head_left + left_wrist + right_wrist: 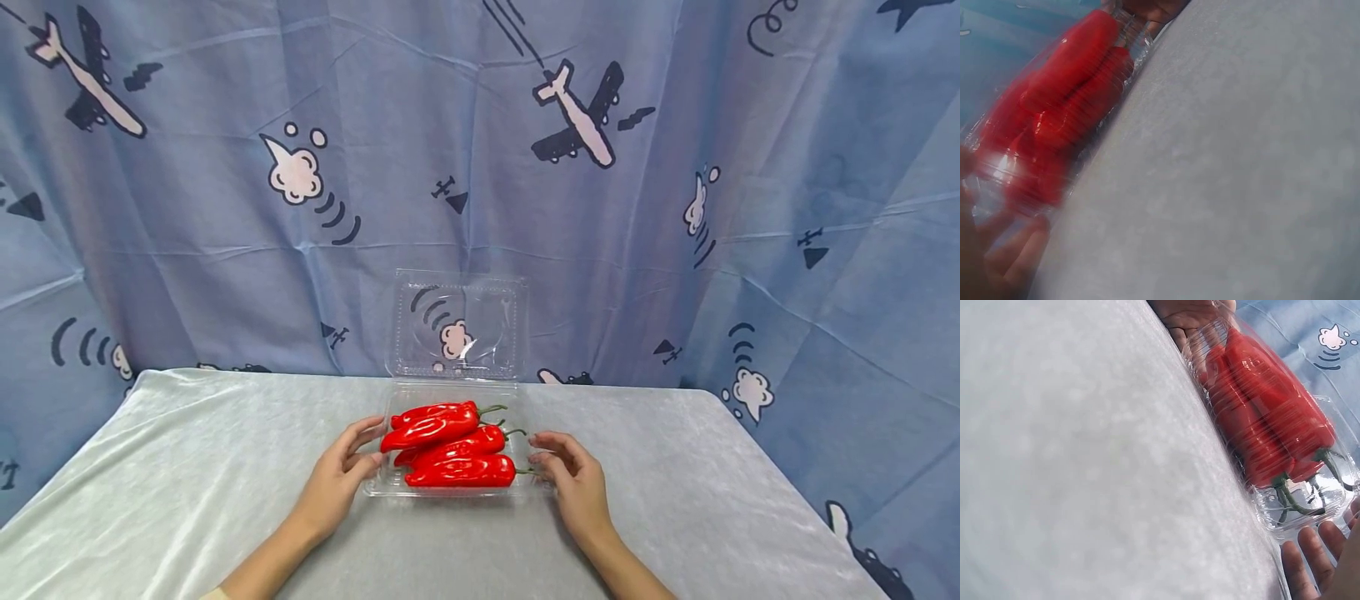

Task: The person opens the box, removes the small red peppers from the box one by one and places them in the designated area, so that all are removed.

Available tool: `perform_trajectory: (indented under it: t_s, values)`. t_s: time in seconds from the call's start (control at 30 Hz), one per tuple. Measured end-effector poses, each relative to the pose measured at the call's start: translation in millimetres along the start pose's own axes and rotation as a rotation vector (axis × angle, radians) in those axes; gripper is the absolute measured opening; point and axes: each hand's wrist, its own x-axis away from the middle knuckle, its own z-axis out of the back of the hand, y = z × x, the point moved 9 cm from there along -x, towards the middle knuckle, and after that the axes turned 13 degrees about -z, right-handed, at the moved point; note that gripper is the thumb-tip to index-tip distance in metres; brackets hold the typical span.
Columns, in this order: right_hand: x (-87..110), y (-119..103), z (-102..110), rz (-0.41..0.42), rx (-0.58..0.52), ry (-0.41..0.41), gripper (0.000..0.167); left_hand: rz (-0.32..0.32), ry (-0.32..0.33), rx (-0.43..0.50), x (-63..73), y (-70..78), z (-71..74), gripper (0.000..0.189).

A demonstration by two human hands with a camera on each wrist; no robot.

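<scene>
Several glossy red peppers with green stems lie piled in a clear plastic clamshell box on the table. Its clear lid stands raised at the back. At the box's left end, my left hand rests with thumb and fingertips against the side; the left wrist view is blurred there. By the right end is my right hand, its fingers loosely bent close to the box wall near the stems. Whether those fingertips touch the plastic I cannot tell. Neither hand is on the peppers.
A pale velvety cloth covers the table. Behind it and at both sides hangs a blue curtain printed with airplanes and clouds. The raised lid stands close in front of the curtain.
</scene>
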Motion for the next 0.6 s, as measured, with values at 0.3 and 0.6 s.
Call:
perform_trajectory:
  t_s: [0.3, 0.6]
  values:
    - [-2.4, -2, -3, -0.05, 0.044, -0.023, 0.025, -0.006, -0.025, -0.004, -0.8, -2.9, 0.8, 0.047]
    - [-4.8, -17, 7, 0.016, 0.207, 0.048, 0.026, 0.007, -0.026, -0.003, -0.8, -4.0, -0.8, 0.047]
